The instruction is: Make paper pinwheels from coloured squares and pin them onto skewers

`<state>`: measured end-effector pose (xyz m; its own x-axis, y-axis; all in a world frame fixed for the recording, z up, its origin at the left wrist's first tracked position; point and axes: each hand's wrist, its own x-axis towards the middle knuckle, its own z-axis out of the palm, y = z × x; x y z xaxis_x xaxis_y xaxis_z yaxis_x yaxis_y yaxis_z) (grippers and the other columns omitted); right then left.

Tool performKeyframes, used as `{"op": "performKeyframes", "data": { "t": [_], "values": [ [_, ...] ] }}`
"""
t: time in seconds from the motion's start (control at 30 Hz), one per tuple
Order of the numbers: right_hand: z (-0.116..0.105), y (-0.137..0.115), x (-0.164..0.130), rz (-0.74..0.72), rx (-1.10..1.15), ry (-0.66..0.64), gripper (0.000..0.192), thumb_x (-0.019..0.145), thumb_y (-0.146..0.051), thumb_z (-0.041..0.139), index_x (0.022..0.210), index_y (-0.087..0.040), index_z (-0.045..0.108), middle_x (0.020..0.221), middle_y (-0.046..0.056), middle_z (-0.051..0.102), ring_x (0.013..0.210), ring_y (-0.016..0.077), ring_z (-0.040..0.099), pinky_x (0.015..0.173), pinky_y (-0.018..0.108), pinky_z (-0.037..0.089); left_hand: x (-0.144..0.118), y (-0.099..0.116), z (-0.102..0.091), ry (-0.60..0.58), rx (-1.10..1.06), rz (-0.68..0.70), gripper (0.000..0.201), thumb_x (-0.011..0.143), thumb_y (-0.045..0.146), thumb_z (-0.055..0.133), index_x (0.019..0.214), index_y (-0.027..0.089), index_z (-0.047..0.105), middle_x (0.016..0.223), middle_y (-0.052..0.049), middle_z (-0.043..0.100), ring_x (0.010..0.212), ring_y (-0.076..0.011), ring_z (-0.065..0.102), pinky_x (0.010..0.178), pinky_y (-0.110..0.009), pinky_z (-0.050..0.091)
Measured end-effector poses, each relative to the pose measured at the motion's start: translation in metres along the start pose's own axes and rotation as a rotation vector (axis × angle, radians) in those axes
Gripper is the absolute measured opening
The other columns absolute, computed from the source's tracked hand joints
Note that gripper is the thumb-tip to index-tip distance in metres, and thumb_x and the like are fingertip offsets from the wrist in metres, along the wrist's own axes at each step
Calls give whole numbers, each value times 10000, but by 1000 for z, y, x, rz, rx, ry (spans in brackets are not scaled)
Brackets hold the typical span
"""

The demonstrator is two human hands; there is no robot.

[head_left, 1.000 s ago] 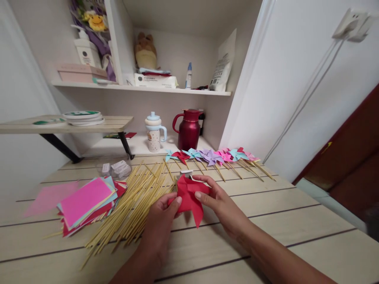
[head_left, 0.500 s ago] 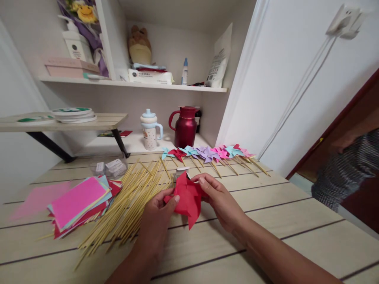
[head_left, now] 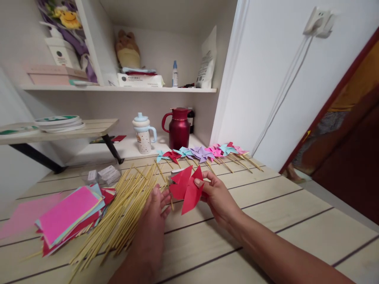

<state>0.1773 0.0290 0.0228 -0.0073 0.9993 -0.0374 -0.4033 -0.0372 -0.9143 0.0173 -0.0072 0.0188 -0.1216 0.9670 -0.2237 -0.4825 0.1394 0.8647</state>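
A red paper pinwheel, its blades folded, is pinched between the thumb and fingers of my right hand. My left hand is beside it on the left, fingers apart, with nothing in them. Under and beside my left hand lies a loose heap of thin wooden sticks. A small pale box stands just behind the red pinwheel, partly hidden by it. Finished pinwheels on sticks, in blue, red, purple and pink, lie in a row along the back of the table.
Coloured paper sheets are stacked at the left, near a clear container with small boxes. Behind stand a tumbler, a red jug and a raised wooden stand. A person is by the doorway at right.
My left hand has let go of the red pinwheel and opened. My right hand still holds it, now turned. The view has shifted slightly, and the person at right has moved farther back.
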Motion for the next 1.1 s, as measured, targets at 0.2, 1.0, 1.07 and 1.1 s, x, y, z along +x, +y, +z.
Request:
{"op": "performKeyframes", "data": {
  "t": [0.2,1.0,1.07,1.1],
  "values": [
    [-1,0,1,-18,95,12,359,650,-379,837,815,-222,560,747,-20,723,595,130,604,597,249,437,-5,-4,0,-244,-78,-66,389,860,316,646,1237,226,615,1256,-94,677,1185,-239,601,1035,-387,410],
    [6,5,-13,-102,-117,-246,258,726,-340,808,866,-230,622,822,-25,649,719,135,549,665,251,417,-3,-7,0,-182,-3,22,376,753,324,758,1084,153,708,945,-93,773,845,-215,706,828,-343,513],
    [6,5,-14,-112,-103,-249,247,791,-405,747,958,-249,653,957,1,668,868,175,580,773,283,438,-3,-7,0,-170,12,10,342,761,326,748,1055,154,711,930,-88,773,823,-209,706,818,-339,511],
    [5,5,-14,-109,-96,-237,247,828,-444,700,980,-253,666,991,12,669,917,190,580,808,296,436,-3,-7,0,-167,19,4,328,765,329,743,1041,154,712,918,-84,774,807,-207,706,811,-340,511]
  ]
}}
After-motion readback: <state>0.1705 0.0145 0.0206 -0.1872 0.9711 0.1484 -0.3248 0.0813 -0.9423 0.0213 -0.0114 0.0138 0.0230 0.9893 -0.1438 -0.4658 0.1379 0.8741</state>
